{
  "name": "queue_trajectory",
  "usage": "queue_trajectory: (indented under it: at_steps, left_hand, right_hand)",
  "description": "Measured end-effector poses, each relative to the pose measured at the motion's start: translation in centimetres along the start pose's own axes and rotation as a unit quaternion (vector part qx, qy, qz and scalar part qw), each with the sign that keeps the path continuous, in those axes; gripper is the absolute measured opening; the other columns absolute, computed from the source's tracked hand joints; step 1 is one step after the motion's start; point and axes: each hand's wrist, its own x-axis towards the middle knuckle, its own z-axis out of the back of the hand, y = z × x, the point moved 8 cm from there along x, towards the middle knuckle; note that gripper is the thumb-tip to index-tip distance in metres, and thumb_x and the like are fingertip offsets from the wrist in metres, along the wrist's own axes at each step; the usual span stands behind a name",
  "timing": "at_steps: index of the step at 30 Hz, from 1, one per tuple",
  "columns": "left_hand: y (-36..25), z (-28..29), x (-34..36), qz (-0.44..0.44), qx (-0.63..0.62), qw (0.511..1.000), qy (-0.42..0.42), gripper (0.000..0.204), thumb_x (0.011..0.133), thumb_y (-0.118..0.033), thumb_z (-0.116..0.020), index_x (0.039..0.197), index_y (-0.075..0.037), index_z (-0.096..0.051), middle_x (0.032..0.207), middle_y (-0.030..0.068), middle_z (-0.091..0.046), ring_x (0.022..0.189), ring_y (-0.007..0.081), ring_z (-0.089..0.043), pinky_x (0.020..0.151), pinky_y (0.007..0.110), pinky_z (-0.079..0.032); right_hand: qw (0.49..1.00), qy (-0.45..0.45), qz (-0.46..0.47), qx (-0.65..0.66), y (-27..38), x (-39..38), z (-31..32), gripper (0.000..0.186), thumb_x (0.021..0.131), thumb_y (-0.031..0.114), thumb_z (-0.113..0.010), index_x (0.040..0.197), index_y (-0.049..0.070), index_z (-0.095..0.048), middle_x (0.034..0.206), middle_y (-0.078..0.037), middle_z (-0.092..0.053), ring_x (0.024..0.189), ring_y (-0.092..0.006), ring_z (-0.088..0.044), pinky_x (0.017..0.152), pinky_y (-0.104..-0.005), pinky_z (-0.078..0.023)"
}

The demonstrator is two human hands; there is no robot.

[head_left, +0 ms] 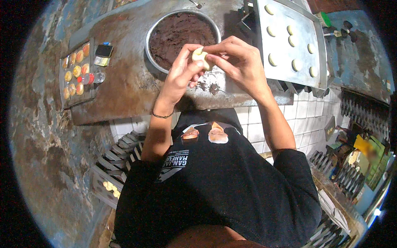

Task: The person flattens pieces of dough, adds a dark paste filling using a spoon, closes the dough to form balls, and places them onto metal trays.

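Observation:
A small piece of pale dough (pixel 202 60) is held up over the table, just in front of a round metal bowl (pixel 147 43). My left hand (pixel 182 76) cups it from the left, thumb on its near side. From the right, my right hand (pixel 242 66) pinches its edge between thumb and fingertips. Dark brown filling (pixel 180 37) fills the bowl behind. What lies inside the dough cannot be made out. A metal tray (pixel 285 53) at the far right bears several pale dough rounds, spaced apart.
A tray of topped buns (pixel 77 71) lies at the table's left edge, with a clear red-capped bottle (pixel 91 78) over its corner and a dark phone-like object (pixel 104 51) beside it. Brown crumbs and a small spoon (pixel 214 88) lie below my hands. Racks stand lower left and right.

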Motion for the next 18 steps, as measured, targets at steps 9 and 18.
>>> queue_trajectory:
  at_steps: [9,18]
  left_hand:
    - [0.4,-1.8,1.3,-0.023,0.027,0.999,-0.014,0.024,0.101,-0.022,-0.060,0.122,-0.009,-0.058,0.096,-0.0017,-0.063,0.062,0.0001,-0.050,0.043,0.017,-0.034]
    - [-3.1,-7.4,3.2,-0.175,0.094,0.976,-0.086,0.032,0.101,-0.018,-0.070,0.126,-0.007,-0.052,0.088,0.0030,-0.066,0.076,0.0055,-0.062,0.061,0.019,-0.053]
  right_hand:
    - [0.995,0.023,0.071,-0.063,1.6,-0.9,0.9,0.072,0.080,0.032,-0.090,0.145,0.015,-0.063,0.132,-0.016,-0.061,0.109,-0.0295,-0.069,0.094,-0.0398,-0.058]
    - [0.877,-0.138,-0.206,0.412,-6.5,-3.7,1.8,0.020,0.096,0.015,-0.078,0.115,0.008,-0.080,0.096,-0.006,-0.073,0.092,-0.0146,-0.071,0.080,-0.0297,-0.059]
